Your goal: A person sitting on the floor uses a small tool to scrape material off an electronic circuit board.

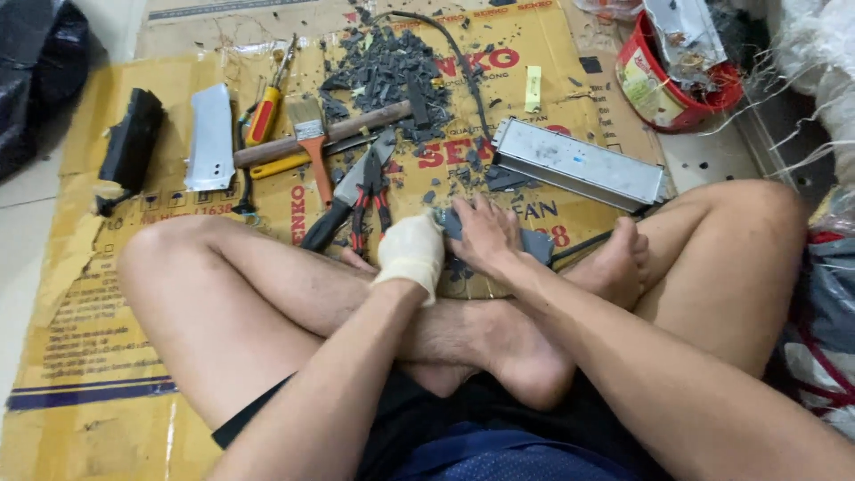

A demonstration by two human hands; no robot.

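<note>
Cardboard floor [107, 356], scrap-stuffed red tub [663, 85]

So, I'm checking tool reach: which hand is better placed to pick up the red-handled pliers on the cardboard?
Probably the left. The left hand, in a pale glove, sits right beside the red-handled pliers. The bare right hand lies farther away, pressing on the dark grey block.

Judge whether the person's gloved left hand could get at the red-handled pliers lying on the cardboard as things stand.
Probably yes. The left hand rests on the grey block, and the red-handled pliers lie just beside it on the cardboard with nothing lying over the handles. It would first have to let go of the block.
</note>
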